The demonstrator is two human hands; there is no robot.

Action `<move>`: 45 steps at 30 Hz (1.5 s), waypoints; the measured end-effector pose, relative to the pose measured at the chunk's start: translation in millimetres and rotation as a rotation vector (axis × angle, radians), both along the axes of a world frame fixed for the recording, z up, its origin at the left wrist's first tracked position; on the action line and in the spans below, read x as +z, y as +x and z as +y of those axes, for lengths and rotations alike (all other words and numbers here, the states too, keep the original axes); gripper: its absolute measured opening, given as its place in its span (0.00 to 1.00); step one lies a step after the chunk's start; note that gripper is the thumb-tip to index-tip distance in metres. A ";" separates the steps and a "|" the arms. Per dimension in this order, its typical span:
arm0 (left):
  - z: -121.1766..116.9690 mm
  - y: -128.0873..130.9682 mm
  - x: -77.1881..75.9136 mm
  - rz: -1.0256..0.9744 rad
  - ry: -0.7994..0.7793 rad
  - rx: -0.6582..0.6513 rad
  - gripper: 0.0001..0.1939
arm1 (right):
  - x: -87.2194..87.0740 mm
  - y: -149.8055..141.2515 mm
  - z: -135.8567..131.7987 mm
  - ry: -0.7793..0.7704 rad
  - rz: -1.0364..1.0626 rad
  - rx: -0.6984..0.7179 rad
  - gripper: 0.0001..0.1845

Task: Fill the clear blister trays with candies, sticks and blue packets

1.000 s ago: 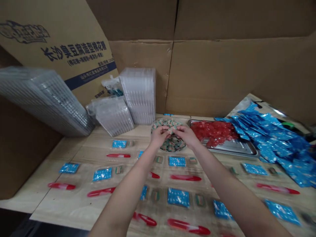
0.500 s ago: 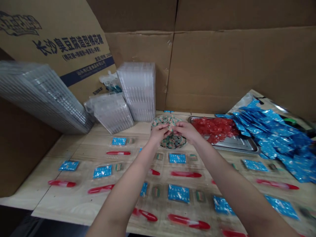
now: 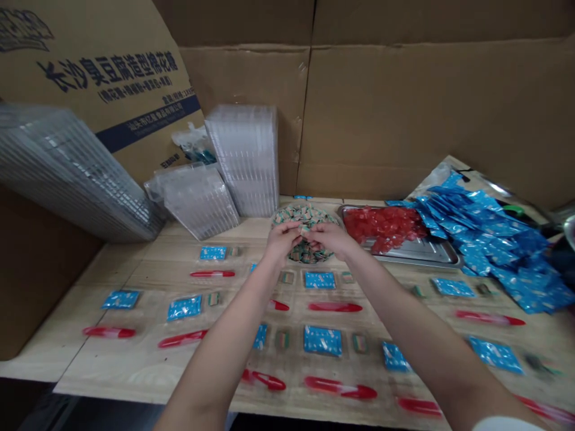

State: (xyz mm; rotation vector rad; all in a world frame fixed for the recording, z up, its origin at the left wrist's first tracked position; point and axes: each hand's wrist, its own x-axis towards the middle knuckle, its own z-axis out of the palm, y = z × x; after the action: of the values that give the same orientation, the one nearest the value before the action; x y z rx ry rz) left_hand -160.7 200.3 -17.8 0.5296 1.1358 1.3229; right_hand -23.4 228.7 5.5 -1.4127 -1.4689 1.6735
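Pressing fingertips together on one piece (image 3: 306,229), left hand (image 3: 281,242) and right hand (image 3: 327,236) are picking through striped marshmallow sweets (image 3: 305,214).

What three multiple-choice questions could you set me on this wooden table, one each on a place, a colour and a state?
1. Where does the rectangular steel tray lie from the round heap of striped sweets? A left B right C nearer the person
2. What colour are the pieces on that tray? A blue B green C red
3. How are the left hand and right hand? A together at the heap B far apart C on the tray

1 B: the tray sits right of the heap.
2 C: a red mass lies on it.
3 A: the fingers meet over the heap.
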 end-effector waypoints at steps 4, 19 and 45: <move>-2.4 -2.5 2.9 -0.001 0.004 -0.042 0.06 | -1.0 -1.9 -1.8 -0.154 0.113 -0.056 0.18; 2.3 -25.0 2.2 0.091 0.038 0.063 0.11 | -20.3 22.1 34.7 0.696 -0.515 0.161 0.07; -16.1 -16.4 0.5 -0.052 -0.075 -0.095 0.06 | -10.0 -12.5 18.3 0.609 -0.207 0.269 0.01</move>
State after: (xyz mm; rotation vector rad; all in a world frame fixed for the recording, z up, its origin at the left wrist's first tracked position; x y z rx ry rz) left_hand -177.1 184.2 -17.3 0.4855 1.0994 1.2010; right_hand -35.9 247.0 -4.5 -1.0981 -2.1306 1.0788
